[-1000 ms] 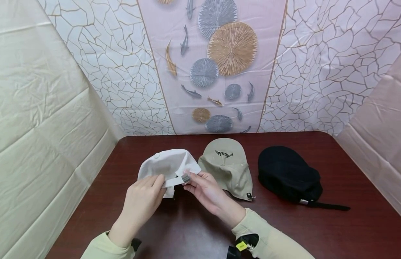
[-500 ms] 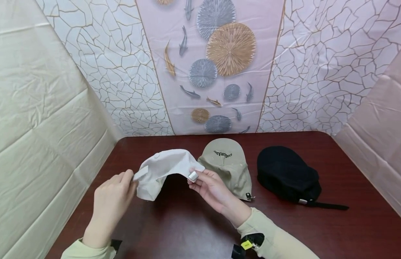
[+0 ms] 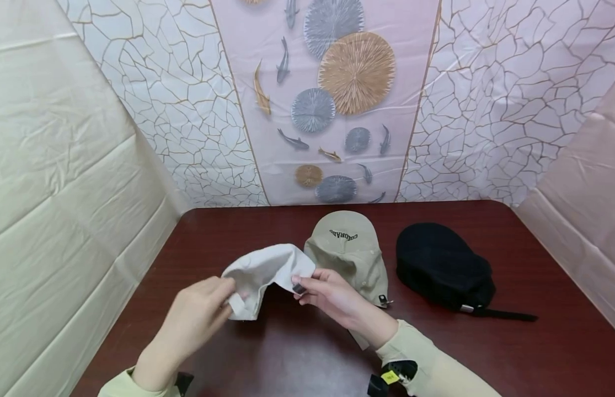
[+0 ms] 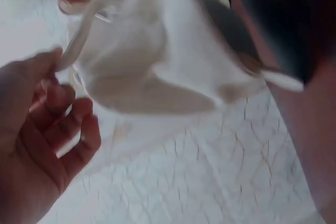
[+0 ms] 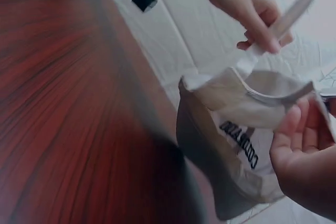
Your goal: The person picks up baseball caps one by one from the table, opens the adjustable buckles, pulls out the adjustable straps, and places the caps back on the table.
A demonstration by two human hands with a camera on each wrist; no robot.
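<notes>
Above a wood-grained table (image 3: 272, 364), the left hand (image 3: 197, 309) is pinching the strap (image 5: 292, 15) of a white cap (image 3: 267, 263), the right hand (image 3: 335, 298) gripping its buckle (image 3: 299, 288); holding the strap untwisted should help.

Red-brown table (image 3: 267, 353), fish-patterned backdrop (image 3: 312, 110) behind, pale creased cloth (image 3: 79, 193) at left.

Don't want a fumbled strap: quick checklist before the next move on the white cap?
1. Left hand on strap: ok, pinching it.
2. Right hand on buckle: ok, pinching that edge.
3. Strap and buckle apart: ok, visible gap between them.
4. Buckle slot open: cannot tell, partly covered.
5. Beige cap clear of white cap: cannot tell, overlap in head view.
6. Black cap away from both hands: ok.
</notes>
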